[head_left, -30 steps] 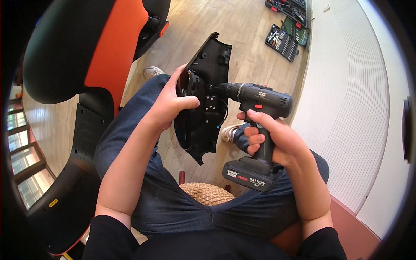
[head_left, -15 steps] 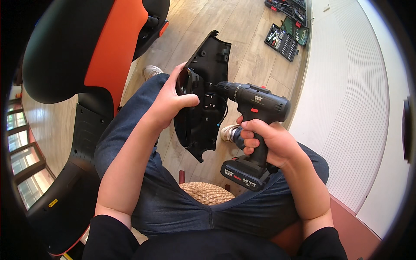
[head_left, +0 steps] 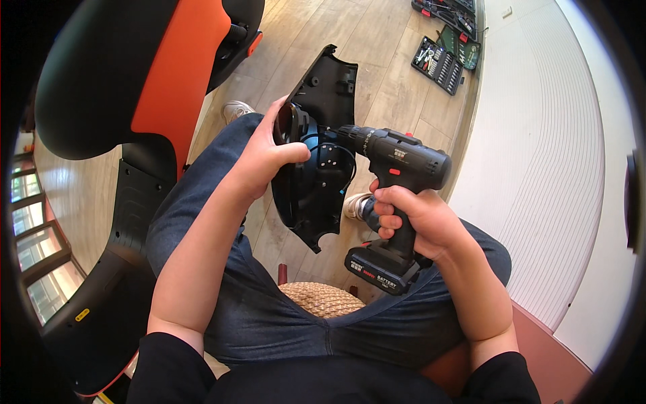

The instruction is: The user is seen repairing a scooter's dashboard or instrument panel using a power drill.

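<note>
My left hand grips the left side of a black molded plastic cover, thumb across its inner face and fingers behind. Inside the cover sit a dark round part, screw bosses, a small plate with screws and a thin black cable with a blue tip. A bluish light falls on the inner surface beside my thumb. My right hand is wrapped round the handle of a black cordless drill. Its chuck points left into the cover, and the bit's tip is hard to make out.
A large black and orange machine stands close on my left. An open socket set case and another tool case lie on the wood floor by the white wall. Between my legs shows a woven stool seat.
A blue glow now lights the cover's inside near the chuck. The cover has tilted slightly, its lower end shifting a little right. The drill has barely moved.
</note>
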`<state>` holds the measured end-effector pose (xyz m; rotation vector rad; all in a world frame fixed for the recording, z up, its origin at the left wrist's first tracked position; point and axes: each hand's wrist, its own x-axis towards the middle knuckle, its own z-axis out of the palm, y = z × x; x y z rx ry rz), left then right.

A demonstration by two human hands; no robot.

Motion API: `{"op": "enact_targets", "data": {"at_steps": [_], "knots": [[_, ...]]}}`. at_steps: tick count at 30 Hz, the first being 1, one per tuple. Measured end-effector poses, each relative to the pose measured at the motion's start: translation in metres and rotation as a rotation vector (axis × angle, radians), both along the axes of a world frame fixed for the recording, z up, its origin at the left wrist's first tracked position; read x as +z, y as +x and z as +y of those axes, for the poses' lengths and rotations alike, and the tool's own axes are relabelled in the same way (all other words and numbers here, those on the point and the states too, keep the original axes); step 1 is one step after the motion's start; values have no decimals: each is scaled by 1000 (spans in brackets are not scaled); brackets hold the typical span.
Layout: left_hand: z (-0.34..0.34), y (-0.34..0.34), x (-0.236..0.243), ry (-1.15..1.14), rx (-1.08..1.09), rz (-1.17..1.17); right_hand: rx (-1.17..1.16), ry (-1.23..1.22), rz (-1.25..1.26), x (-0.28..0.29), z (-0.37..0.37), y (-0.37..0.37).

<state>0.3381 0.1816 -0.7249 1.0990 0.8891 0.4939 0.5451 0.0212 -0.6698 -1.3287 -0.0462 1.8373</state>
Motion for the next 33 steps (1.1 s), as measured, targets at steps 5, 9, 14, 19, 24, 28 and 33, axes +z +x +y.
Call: {"op": "enact_targets", "data": {"at_steps": [5, 9, 14, 19, 24, 28, 33], "knots": [[0, 0, 0, -16, -2, -2, 14, 4, -30, -1, 0, 1], [3, -3, -3, -21, -14, -42, 11, 3, -35, 1, 1, 1], [2, -2, 2, -36, 3, -42, 11, 8, -45, 1, 0, 1], [2, -3, -1, -21, 3, -53, 9, 10, -32, 1, 0, 2], [1, -3, 6, -34, 6, -47, 1, 8, -14, 2, 0, 4], [2, -3, 3, -9, -3, -20, -5, 3, -11, 1, 0, 4], [2, -3, 3, -9, -10, -33, -2, -2, -18, 1, 0, 4]]}}
